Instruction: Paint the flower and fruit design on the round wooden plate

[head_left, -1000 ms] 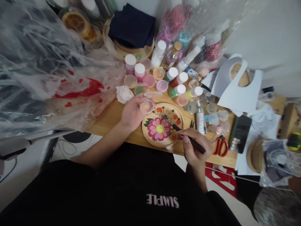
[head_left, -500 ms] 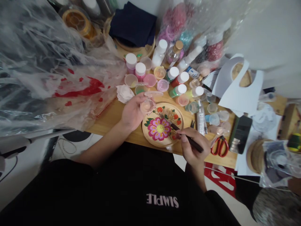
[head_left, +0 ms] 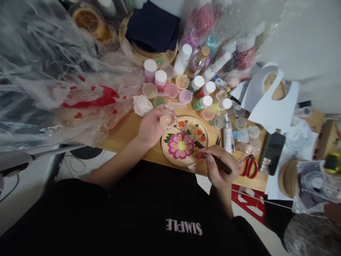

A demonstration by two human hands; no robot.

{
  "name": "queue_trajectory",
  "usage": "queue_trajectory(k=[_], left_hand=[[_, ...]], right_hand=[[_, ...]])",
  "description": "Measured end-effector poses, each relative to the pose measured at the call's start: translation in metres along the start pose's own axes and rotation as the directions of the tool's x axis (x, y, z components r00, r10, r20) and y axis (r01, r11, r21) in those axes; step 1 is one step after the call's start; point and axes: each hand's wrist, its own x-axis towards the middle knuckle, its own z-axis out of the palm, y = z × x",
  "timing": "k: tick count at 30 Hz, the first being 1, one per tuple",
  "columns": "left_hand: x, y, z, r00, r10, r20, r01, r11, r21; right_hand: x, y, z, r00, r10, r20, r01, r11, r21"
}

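Two hands and one painted piece, listed left to right.

1. Plastic sheeting (head_left: 53, 78): crumpled and red-spotted, at 9 o'clock on the worktop (head_left: 125, 133).
2. Left hand (head_left: 150, 127): fingers are closed round a small clear cup (head_left: 167, 120) of pale paint, held at the disc's 11 o'clock rim. The cup looks light, thin-walled and easily tipped. It is best gripped by its sides and kept level.
3. Wooden disc (head_left: 184, 140): round, lying flat near the worktop's front edge, painted with a pink flower and red fruits. It is probably light and stiff, and the paint may be wet, so take it by the bare rim only.
4. Paint bottles (head_left: 204, 89): white-capped, clustered at 12 o'clock of the disc.
5. Brush (head_left: 198, 144): dark, slim and rigid. It crosses the disc from 4 o'clock, with its tip near the upper middle.
6. Right hand (head_left: 222, 167): pinches the brush shaft pen-fashion at the disc's 4 o'clock.
7. Scissors (head_left: 249, 165): red-handled, at 3 o'clock of that hand.
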Motion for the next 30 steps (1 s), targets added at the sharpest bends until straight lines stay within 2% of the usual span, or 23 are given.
queue_trajectory(k=[5, 11, 30], left_hand=[[0.0013, -0.0015, -0.0039, 0.999, 0.021, 0.043, -0.021, 1.0, 0.012], [0.0017, -0.0021, -0.0055, 0.998, 0.031, 0.052, -0.033, 0.998, 0.048], [0.0031, -0.0023, -0.0075, 0.998, 0.028, 0.054, -0.028, 0.999, 0.014]], right_hand=[[-0.0011, 0.0006, 0.0007, 1.0, 0.003, -0.009, -0.002, 1.0, 0.007], [0.0026, -0.0002, 0.0027, 1.0, -0.009, 0.004, 0.009, 1.0, -0.006], [0.0014, 0.0036, 0.002, 1.0, -0.016, 0.0, 0.016, 1.0, 0.0]])
